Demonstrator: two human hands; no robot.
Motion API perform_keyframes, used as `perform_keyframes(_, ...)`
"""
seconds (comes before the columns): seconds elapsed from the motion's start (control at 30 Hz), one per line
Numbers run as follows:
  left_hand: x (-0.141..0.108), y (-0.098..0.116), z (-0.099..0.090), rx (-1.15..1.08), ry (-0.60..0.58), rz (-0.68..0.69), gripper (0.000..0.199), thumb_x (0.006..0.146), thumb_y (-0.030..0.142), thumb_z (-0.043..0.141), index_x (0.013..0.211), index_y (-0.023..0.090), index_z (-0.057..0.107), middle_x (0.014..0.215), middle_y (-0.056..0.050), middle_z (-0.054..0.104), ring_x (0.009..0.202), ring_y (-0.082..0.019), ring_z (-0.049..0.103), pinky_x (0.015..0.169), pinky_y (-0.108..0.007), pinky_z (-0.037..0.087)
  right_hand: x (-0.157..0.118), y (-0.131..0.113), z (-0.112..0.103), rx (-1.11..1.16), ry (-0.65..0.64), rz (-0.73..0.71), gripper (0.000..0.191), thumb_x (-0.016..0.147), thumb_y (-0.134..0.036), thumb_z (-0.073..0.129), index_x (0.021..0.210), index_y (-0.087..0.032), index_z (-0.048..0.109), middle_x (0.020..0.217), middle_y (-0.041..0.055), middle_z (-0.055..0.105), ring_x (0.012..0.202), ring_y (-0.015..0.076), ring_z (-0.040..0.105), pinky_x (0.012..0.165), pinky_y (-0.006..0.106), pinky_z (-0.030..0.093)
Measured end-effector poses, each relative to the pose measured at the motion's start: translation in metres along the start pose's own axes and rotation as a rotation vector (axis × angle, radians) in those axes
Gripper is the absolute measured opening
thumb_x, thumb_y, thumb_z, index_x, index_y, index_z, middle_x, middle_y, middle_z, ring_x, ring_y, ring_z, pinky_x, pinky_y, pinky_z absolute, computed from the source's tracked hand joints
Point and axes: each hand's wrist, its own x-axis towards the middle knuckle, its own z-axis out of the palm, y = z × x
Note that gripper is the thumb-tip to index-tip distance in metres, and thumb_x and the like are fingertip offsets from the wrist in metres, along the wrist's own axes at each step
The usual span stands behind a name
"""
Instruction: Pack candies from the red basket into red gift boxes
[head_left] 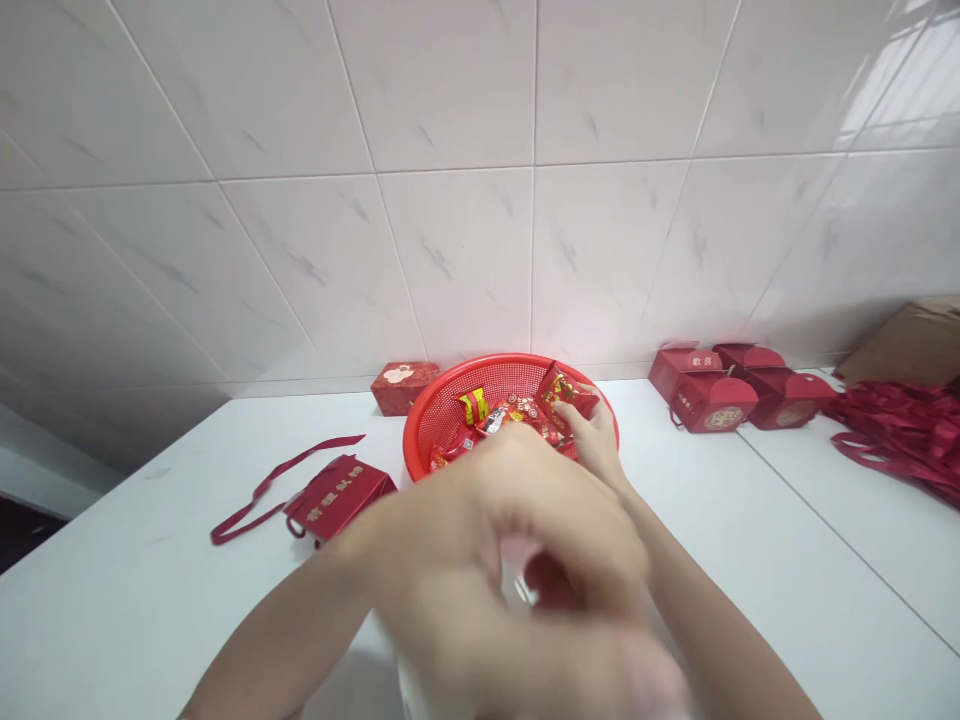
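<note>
My right hand (596, 440) reaches into a red plastic colander basket (411, 450) and grips a red snack packet (556, 390) with gold print between thumb and fingers. Several small wrapped candies lie in the basket, among them a yellow-and-red one (473, 405). Close to the camera, my left hand (510, 560) is blurred, its fingers curled in a closed shape. A dark red shape (555, 580) shows through the gap of its fingers; I cannot make out what it is or whether it is held. The left hand covers the basket's front part.
A red gift box (341, 500) with a ribbon (259, 500) lies left of the basket. Another red box (401, 388) stands behind, by the tiled wall (457, 250). Several red boxes (716, 400), a ribbon pile (900, 425) and a brown cardboard box (907, 340) are on the right.
</note>
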Motion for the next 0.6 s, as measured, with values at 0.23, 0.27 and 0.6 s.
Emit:
perform_keyframes(0.23,0.094,-0.079,0.046,0.342,-0.853,0.061,0.024,0.085,0.014,0.05,0.091,0.019,0.073,0.077,0.0,0.07,0.069,-0.014,0.062,0.067,-0.024,0.048,0.003,-0.004,0.005,0.119,0.168,-0.003,0.019,0.071,-0.031,0.068,0.086,-0.024,0.058,0.075,-0.0057,0.069,0.072,0.0162,0.065,0.066,0.029,0.053)
perform_keyframes(0.27,0.1,-0.091,0.059,0.408,-0.859,0.083,0.024,0.082,0.013,0.052,0.093,0.02,0.072,0.08,-0.001,0.07,0.071,-0.016,0.062,0.067,-0.026,0.048,0.003,-0.004,0.005,0.132,0.176,0.003,0.018,0.07,-0.03,0.068,0.085,-0.024,0.058,0.075,-0.0057,0.069,0.072,0.0164,0.066,0.066,0.028,0.054)
perform_keyframes(0.6,0.124,-0.142,0.064,0.799,-0.577,-0.064,0.028,0.072,0.008,0.067,0.094,0.021,0.077,0.1,-0.009,0.074,0.095,-0.028,0.069,0.082,-0.033,0.052,0.007,0.002,0.001,0.139,0.147,0.045,0.018,0.067,-0.029,0.07,0.081,-0.022,0.062,0.075,-0.0037,0.071,0.069,0.0171,0.065,0.064,0.028,0.052)
